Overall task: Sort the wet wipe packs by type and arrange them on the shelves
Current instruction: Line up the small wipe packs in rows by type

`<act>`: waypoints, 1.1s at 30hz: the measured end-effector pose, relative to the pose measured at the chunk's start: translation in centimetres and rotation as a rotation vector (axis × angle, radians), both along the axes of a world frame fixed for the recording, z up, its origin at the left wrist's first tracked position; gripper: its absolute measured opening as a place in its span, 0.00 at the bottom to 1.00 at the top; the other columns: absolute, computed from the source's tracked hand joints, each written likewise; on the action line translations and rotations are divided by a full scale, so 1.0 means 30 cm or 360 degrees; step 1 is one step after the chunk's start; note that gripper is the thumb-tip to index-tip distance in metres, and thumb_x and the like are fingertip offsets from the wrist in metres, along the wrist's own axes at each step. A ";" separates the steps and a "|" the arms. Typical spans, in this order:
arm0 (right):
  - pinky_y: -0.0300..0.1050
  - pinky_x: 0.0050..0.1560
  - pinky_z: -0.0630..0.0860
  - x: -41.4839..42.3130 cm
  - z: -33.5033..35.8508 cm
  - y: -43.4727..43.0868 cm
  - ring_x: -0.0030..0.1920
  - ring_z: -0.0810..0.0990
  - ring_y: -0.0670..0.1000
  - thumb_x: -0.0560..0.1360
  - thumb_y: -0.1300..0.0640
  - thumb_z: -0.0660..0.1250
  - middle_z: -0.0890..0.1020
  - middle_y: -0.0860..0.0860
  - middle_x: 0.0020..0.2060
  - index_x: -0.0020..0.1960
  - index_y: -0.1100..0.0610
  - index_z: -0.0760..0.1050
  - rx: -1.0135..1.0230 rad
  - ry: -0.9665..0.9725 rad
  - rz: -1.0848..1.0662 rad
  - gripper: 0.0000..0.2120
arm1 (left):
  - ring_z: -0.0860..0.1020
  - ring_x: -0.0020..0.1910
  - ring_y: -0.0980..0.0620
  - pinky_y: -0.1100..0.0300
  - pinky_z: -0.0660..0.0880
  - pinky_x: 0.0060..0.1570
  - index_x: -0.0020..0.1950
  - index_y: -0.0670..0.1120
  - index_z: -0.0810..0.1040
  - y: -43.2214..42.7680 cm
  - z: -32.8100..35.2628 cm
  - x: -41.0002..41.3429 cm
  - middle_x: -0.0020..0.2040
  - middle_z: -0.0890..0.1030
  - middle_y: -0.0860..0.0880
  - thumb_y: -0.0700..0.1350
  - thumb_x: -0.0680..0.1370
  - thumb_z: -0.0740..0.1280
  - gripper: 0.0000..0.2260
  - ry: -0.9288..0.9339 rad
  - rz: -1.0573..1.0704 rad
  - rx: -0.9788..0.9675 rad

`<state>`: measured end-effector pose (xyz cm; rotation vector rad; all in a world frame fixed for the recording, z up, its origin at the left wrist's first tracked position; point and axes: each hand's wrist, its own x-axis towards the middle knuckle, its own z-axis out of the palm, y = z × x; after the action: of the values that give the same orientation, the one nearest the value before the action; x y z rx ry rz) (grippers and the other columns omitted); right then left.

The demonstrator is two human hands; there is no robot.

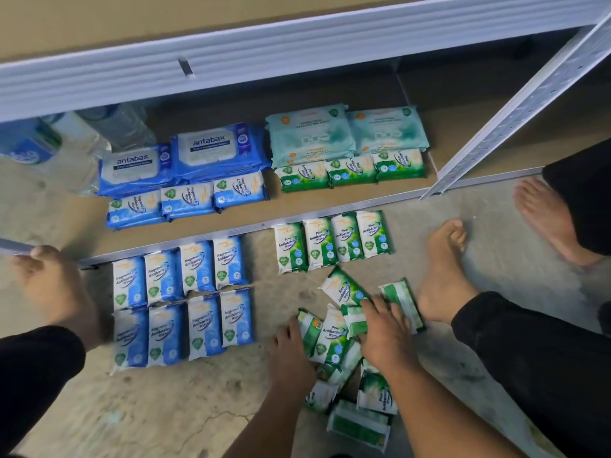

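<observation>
Hands are working loose green pine packs [334, 342] on floor [165, 408]: our left hand [289, 353] is lying flat, fingers spread, against pile's edge; our right hand [385, 335] is pressing down on upper packs, gripping nothing clearly. Blue packs [183, 302] are lying in two rows beside bottom shelf [330, 200], where sorted packs are sitting.

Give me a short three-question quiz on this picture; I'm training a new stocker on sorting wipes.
1. True or false: the blue packs on the floor lie in two neat rows of four.
2. How many green packs stand in the tidy floor row?
3. Which shelf packs lie directly behind the green shelf row: A) antabax packs B) teal packs?

Key: 1 true; 2 four; 3 B. Both the left hand and right hand rest on the loose green pile.
</observation>
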<state>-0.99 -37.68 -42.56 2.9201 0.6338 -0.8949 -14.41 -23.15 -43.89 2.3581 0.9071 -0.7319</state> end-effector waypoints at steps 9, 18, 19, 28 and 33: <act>0.51 0.65 0.70 -0.001 0.136 0.014 0.66 0.68 0.55 0.74 0.48 0.70 0.74 0.46 0.67 0.72 0.47 0.68 0.0146 0.0059 -0.0257 0.27 | 0.75 0.59 0.43 0.53 0.74 0.54 0.72 0.46 0.66 0.140 0.146 -0.019 0.62 0.73 0.44 0.54 0.64 0.68 0.37 0.0034 0.0396 -0.0252; 0.42 0.48 0.75 -0.052 0.356 0.051 0.49 0.82 0.49 0.72 0.59 0.75 0.85 0.49 0.53 0.63 0.50 0.79 0.0834 0.0618 -0.0968 0.20 | 0.71 0.32 0.52 0.61 0.66 0.31 0.53 0.40 0.75 0.180 0.383 0.011 0.35 0.74 0.47 0.34 0.74 0.62 0.10 -0.0316 0.1019 -0.1000; 0.43 0.45 0.76 -0.055 0.371 0.053 0.46 0.82 0.50 0.73 0.62 0.73 0.85 0.52 0.49 0.59 0.55 0.80 0.0955 0.0785 -0.1168 0.15 | 0.70 0.30 0.52 0.61 0.65 0.31 0.50 0.39 0.75 0.174 0.429 -0.001 0.31 0.73 0.47 0.35 0.72 0.61 0.09 -0.0332 0.1122 -0.1151; 0.54 0.45 0.78 -0.149 0.486 0.009 0.42 0.81 0.63 0.77 0.56 0.60 0.83 0.68 0.45 0.58 0.67 0.79 0.1528 0.1180 -0.2043 0.18 | 0.78 0.28 0.46 0.58 0.75 0.30 0.46 0.37 0.74 0.105 0.586 -0.106 0.32 0.79 0.42 0.35 0.78 0.57 0.07 -0.0416 0.1303 -0.1699; 0.48 0.35 0.79 -0.164 0.507 -0.007 0.40 0.81 0.61 0.79 0.57 0.60 0.82 0.67 0.49 0.66 0.66 0.73 0.1620 0.1122 -0.2072 0.19 | 0.84 0.50 0.44 0.48 0.80 0.55 0.62 0.42 0.77 0.083 0.609 -0.115 0.55 0.84 0.40 0.50 0.79 0.68 0.16 -0.0437 0.1267 -0.1689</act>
<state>-5.92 -37.88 -27.35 3.5854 -1.5941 -2.2283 -17.85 -20.65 -25.61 1.0063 0.9024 -0.3700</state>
